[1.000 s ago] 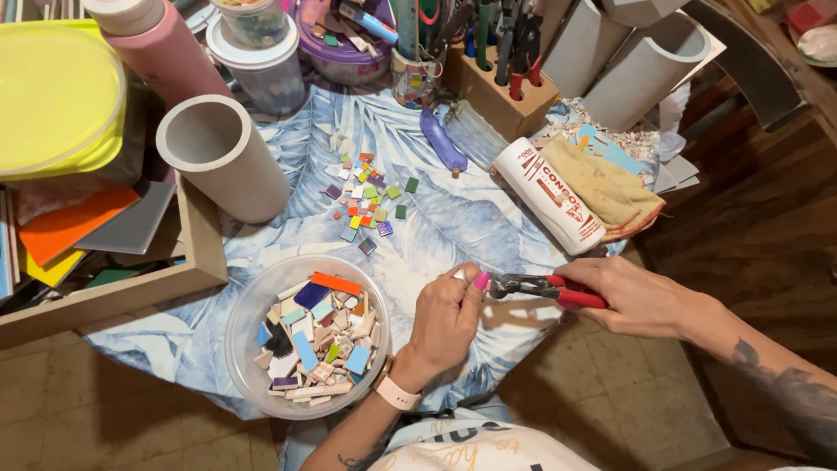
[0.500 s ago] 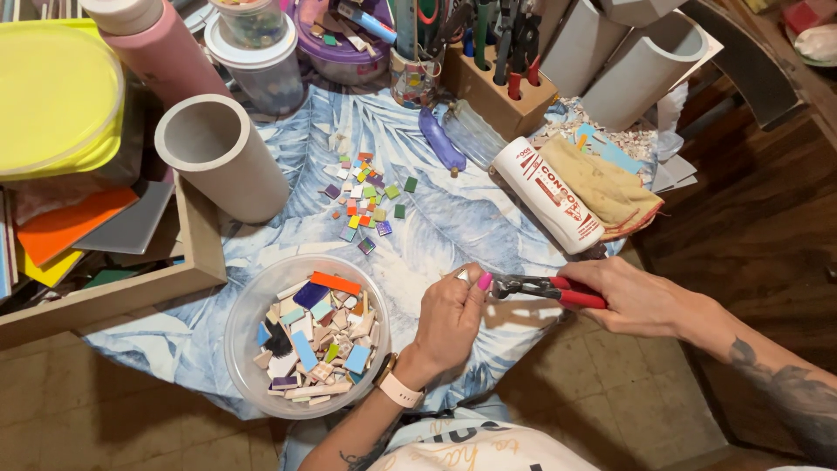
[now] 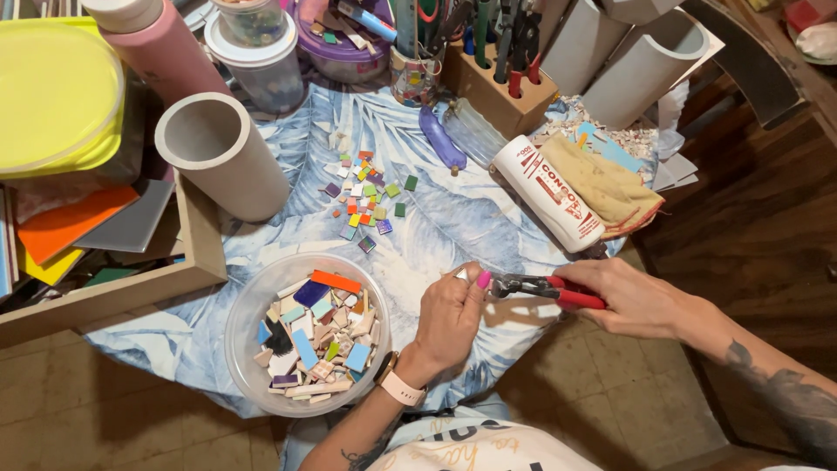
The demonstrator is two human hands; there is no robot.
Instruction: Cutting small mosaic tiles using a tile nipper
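Your left hand [image 3: 449, 318] sits near the middle of the view, fingers curled and pinching a small tile piece [image 3: 459, 274] at its fingertips, with a pink-painted nail showing just beside the tool's head. Your right hand [image 3: 636, 296], at about 3 o'clock from the left one, is clenched around the red handles of a pair of tile nippers [image 3: 545, 288]; the dark metal head points toward 9 o'clock and meets the piece your left hand holds. Whether the head is biting the piece or only touching it, you cannot tell from here.

At 9 o'clock from your left hand, close beside it, a clear round bowl [image 3: 248, 314] holds a heap of mixed coloured tile bits. At 11 o'clock lies a scatter of small coloured squares [image 3: 366, 196] on the leaf-printed blue cloth [image 3: 453, 209] covering the tabletop. Farther toward 10 o'clock a grey cylinder [image 3: 222, 157] stands upright, next to a wooden tray [image 3: 196, 253] with flat orange and grey sheets inside. At 1 o'clock a white tube with red print [image 3: 545, 192] lies on its side, touching a tan cloth [image 3: 606, 183]. At 12 o'clock a wooden block [image 3: 501, 100] holds upright tools.
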